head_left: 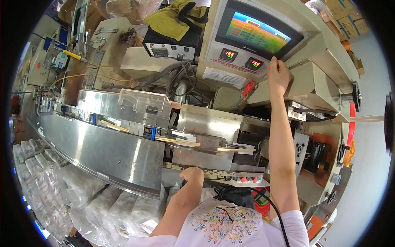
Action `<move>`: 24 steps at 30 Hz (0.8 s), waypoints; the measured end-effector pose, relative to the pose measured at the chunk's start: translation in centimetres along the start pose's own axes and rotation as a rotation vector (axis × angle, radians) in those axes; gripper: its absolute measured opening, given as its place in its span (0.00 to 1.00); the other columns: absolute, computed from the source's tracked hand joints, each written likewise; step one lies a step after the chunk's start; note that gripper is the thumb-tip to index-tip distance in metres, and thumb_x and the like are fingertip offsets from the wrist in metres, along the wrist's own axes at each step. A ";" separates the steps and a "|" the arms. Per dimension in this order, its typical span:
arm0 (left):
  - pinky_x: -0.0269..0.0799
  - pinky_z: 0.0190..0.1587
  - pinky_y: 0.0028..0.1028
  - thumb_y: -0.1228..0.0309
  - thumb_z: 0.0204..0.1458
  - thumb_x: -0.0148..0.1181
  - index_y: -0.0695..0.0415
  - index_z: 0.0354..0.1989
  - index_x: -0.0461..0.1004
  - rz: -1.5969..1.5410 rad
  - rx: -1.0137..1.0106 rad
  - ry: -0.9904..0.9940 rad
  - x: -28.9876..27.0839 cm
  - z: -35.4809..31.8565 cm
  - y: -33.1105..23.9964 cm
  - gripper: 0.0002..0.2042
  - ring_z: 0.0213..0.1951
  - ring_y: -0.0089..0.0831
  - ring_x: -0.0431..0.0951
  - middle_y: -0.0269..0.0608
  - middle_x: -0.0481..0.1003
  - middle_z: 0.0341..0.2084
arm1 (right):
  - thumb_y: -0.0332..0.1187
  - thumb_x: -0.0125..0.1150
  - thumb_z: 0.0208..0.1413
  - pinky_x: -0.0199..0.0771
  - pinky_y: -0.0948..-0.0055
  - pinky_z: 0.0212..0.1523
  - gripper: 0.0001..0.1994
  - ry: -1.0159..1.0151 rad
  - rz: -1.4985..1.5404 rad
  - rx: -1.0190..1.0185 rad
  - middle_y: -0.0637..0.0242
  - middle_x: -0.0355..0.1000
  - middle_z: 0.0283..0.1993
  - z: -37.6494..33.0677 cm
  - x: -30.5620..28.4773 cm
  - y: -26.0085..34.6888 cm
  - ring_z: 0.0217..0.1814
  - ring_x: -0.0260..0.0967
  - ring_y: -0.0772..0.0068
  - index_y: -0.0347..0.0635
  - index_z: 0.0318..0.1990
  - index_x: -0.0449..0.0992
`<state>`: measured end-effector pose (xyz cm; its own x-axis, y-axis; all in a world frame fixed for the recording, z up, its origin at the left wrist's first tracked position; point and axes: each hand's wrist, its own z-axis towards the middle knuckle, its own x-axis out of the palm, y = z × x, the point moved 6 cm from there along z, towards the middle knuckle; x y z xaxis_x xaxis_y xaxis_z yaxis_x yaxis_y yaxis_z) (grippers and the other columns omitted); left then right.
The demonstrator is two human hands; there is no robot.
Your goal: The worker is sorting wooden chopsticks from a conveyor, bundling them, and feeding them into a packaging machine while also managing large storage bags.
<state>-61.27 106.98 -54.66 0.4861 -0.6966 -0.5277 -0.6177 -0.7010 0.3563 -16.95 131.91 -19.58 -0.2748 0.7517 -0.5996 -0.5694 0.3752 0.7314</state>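
My right hand (278, 77) is raised on my outstretched arm to the lower right corner of the lit screen (258, 33) on the machine's control panel. Its index finger touches the screen's edge, the other fingers are curled, and nothing shows in them. Low at the machine's front edge, my left hand (192, 174) is closed with bent fingers; what they hold, if anything, is hidden. Between my hands runs the feed track, where pale wooden sticks (177, 142) lie with a white packet (187, 139). More sticks (235, 150) lie farther right along it.
A clear plastic guard (145, 108) covers part of the track. Behind it stands a black box (170, 50) under a yellow-green cloth (175, 18). Full clear bags (109, 206) crowd the near left. Red buttons (243, 180) sit on the front edge, and a black cable (273, 203) crosses my right side.
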 end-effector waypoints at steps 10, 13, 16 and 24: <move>0.77 0.35 0.37 0.74 0.54 0.40 0.63 0.47 0.58 0.161 0.099 0.035 1.7 1.7 -0.6 0.13 0.38 0.43 0.77 0.51 0.73 0.39 | 0.41 0.51 0.56 0.53 0.78 0.16 0.19 0.026 0.052 -0.045 0.73 0.58 0.11 -0.3 0.3 -0.7 0.14 0.54 0.83 0.39 0.16 0.66; 0.77 0.34 0.37 0.74 0.54 0.40 0.63 0.47 0.58 0.210 0.127 0.044 2.2 2.2 -0.7 0.13 0.38 0.43 0.78 0.51 0.74 0.39 | 0.41 0.51 0.56 0.52 0.78 0.16 0.20 0.043 0.095 -0.018 0.73 0.59 0.11 -0.2 0.3 -1.0 0.14 0.54 0.83 0.39 0.16 0.65; 0.77 0.34 0.37 0.74 0.54 0.41 0.63 0.47 0.58 0.266 0.152 0.050 2.3 2.3 -1.9 0.13 0.38 0.43 0.78 0.51 0.74 0.39 | 0.41 0.51 0.56 0.52 0.78 0.16 0.19 0.053 0.122 -0.008 0.73 0.59 0.11 -0.7 0.3 -0.2 0.13 0.54 0.83 0.40 0.16 0.65; 0.77 0.34 0.37 0.74 0.54 0.41 0.63 0.47 0.59 0.427 0.235 0.062 3.5 3.5 -2.4 0.13 0.37 0.43 0.78 0.50 0.74 0.38 | 0.40 0.51 0.56 0.51 0.79 0.13 0.19 0.064 0.192 0.037 0.73 0.58 0.10 -0.6 0.2 -0.6 0.12 0.53 0.84 0.40 0.17 0.66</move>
<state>-60.28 106.75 -60.02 0.1905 -0.9272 -0.3225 -0.8891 -0.3023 0.3438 -17.11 131.50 -20.39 -0.4243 0.7759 -0.4668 -0.4737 0.2491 0.8447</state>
